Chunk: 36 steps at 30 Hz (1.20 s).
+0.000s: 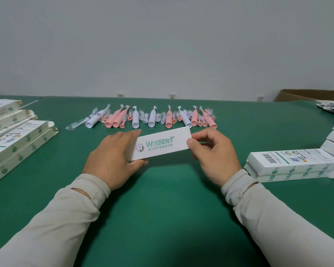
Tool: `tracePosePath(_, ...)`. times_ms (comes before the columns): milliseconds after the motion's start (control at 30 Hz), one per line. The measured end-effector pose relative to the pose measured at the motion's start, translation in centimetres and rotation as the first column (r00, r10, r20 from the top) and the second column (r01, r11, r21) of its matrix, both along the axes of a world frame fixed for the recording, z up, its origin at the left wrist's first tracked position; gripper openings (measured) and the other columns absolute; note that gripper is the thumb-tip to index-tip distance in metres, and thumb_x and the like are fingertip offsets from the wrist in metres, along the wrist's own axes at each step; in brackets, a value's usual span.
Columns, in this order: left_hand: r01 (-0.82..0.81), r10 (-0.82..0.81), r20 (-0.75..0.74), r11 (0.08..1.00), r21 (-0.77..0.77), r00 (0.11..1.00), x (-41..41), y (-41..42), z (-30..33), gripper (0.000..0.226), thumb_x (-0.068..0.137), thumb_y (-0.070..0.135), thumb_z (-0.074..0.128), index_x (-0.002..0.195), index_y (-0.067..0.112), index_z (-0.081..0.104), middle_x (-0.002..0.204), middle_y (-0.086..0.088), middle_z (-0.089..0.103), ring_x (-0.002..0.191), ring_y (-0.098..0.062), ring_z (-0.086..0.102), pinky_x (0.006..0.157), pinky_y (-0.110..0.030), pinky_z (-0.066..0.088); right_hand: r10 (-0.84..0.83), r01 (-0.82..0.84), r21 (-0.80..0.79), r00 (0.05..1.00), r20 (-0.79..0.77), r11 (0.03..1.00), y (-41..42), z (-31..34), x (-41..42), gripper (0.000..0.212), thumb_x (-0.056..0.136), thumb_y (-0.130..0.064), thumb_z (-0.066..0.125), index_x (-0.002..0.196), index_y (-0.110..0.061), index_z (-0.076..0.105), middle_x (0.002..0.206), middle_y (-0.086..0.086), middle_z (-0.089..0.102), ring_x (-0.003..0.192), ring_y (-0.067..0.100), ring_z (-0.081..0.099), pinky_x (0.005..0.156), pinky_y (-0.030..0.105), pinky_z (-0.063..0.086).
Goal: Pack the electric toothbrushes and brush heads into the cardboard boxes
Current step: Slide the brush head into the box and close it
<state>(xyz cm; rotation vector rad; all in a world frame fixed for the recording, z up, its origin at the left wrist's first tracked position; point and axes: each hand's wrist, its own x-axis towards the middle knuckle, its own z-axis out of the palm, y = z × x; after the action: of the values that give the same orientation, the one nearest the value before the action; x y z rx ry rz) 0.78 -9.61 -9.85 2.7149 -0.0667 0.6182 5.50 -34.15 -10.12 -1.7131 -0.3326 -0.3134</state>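
Head view: white box (162,144) above green table (162,209), left hand (112,155) and right hand (214,149) fingers curled round its ends.

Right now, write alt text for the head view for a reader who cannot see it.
Two hands hold a white Wisdent box above a green table, the left hand gripping one end and the right hand pinching the other. Behind it lies a row of pink and white toothbrushes; box stacks sit at the left and right.
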Motion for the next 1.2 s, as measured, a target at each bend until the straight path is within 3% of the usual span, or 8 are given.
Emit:
tracePosePath(133,0.100,-0.099,0.017,0.991,-0.091,0.995,0.1,0.3,-0.2,0.076,0.078,0.032,0.080,0.144,0.021,0.044,0.141,0.001,0.045,0.131,-0.019,0.041,0.107,-0.028,0.031,-0.095,0.098,0.076,0.994,-0.046,0.992,-0.2,0.4,0.2,0.009,0.086,-0.017,0.072,0.080,-0.023,0.070,0.081,-0.004,0.073,0.073,0.020,0.071,0.077,0.054,0.060)
tracePosePath(267,0.199,-0.183,0.090,0.955,-0.221,0.979,-0.2,0.7,0.3,0.055,0.079,0.016,0.078,0.129,0.027,0.057,0.128,0.004,0.044,0.119,-0.007,0.040,0.099,-0.036,0.044,-0.165,0.177,0.152,0.983,-0.084,0.972,-0.5,1.1,0.1,0.012,0.089,-0.014,0.071,0.078,-0.018,0.070,0.084,-0.002,0.074,0.068,0.013,0.069,0.068,0.041,0.062)
tracePosePath(433,0.247,-0.265,0.018,0.868,-0.432,0.964,-1.3,1.4,1.3,0.051,0.070,0.041,0.079,0.117,0.043,0.060,0.118,0.028,0.061,0.113,0.004,0.058,0.084,-0.021,0.054,-0.140,0.167,0.257,0.983,-0.120,0.952,-1.0,1.8,-1.7,0.018,0.095,-0.020,0.064,0.079,-0.024,0.072,0.076,-0.009,0.071,0.072,0.009,0.067,0.065,0.028,0.060)
tracePosePath(533,0.249,-0.249,0.077,0.794,-0.555,0.966,-2.1,1.5,2.6,0.042,0.065,0.044,0.079,0.104,0.037,0.065,0.107,0.029,0.068,0.100,0.009,0.065,0.085,-0.022,0.053,-0.220,0.234,0.119,0.968,-0.121,0.965,-2.0,0.9,-3.3,0.014,0.095,-0.025,0.060,0.085,-0.030,0.068,0.077,-0.014,0.068,0.077,0.009,0.066,0.077,0.039,0.058)
tracePosePath(600,0.254,-0.233,0.114,0.759,-0.600,0.966,-2.5,0.5,4.7,0.037,0.065,0.044,0.082,0.098,0.037,0.066,0.104,0.023,0.072,0.092,0.002,0.070,0.089,-0.035,0.052,-0.269,0.249,-0.226,0.961,-0.063,0.942,-2.9,0.2,-4.4,0.010,0.093,-0.031,0.058,0.098,-0.032,0.067,0.090,-0.016,0.068,0.089,0.009,0.064,0.087,0.035,0.055)
tracePosePath(733,0.289,-0.292,0.087,0.777,-0.560,0.953,-2.1,-5.5,8.7,0.044,0.061,0.052,0.091,0.089,0.032,0.064,0.088,0.010,0.075,0.076,-0.016,0.071,0.072,-0.036,0.055,-0.113,0.123,-0.711,0.992,0.062,0.692,-3.2,-0.2,-6.1,0.032,0.095,-0.036,0.054,0.124,-0.027,0.065,0.123,-0.004,0.063,0.121,0.019,0.047,0.104,0.037,0.042)
tracePosePath(867,0.358,-0.404,-0.019,0.829,-0.429,0.914,-0.6,-14.6,10.0,0.035,0.072,0.038,0.087,0.089,0.022,0.061,0.087,0.004,0.070,0.074,-0.015,0.064,0.058,-0.021,0.045,-0.052,0.164,-0.779,0.984,0.168,0.605,-3.2,0.6,-6.9,0.029,0.094,-0.032,0.055,0.117,-0.022,0.069,0.119,0.008,0.065,0.116,0.029,0.050,0.099,0.039,0.047)
tracePosePath(1200,0.390,-0.416,-0.257,0.909,-0.150,0.872,3.5,-24.6,7.8,0.038,0.073,0.043,0.085,0.090,0.026,0.055,0.094,0.007,0.063,0.087,-0.015,0.060,0.080,-0.033,0.050,-0.165,0.201,-0.762,0.978,0.125,0.616,-4.3,0.9,-6.8,0.037,0.095,-0.031,0.046,0.124,-0.013,0.058,0.126,0.017,0.059,0.110,0.037,0.057,0.092,0.043,0.050)
